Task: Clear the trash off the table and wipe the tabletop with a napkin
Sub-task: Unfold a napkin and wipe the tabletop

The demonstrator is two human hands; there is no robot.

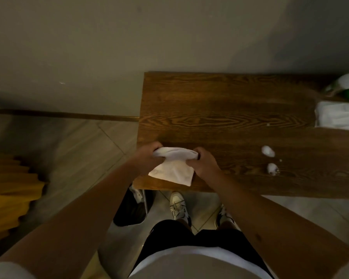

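A white napkin (pixel 174 168) hangs folded between both hands above the near left corner of the dark wooden table (pixel 230 117). My left hand (pixel 147 158) grips its left end and my right hand (pixel 205 162) grips its right end. Two small crumpled white paper balls lie on the tabletop to the right, one (pixel 268 151) farther from me and one (pixel 272 168) nearer. A white pack of tissues (pixel 338 115) rests at the table's right edge of view.
A green bottle with a white top (pixel 345 85) lies at the far right by the wall. A black bin (pixel 132 210) stands on the floor under the table's near left corner. A yellow object (pixel 10 190) is at the left. My shoes are below the table edge.
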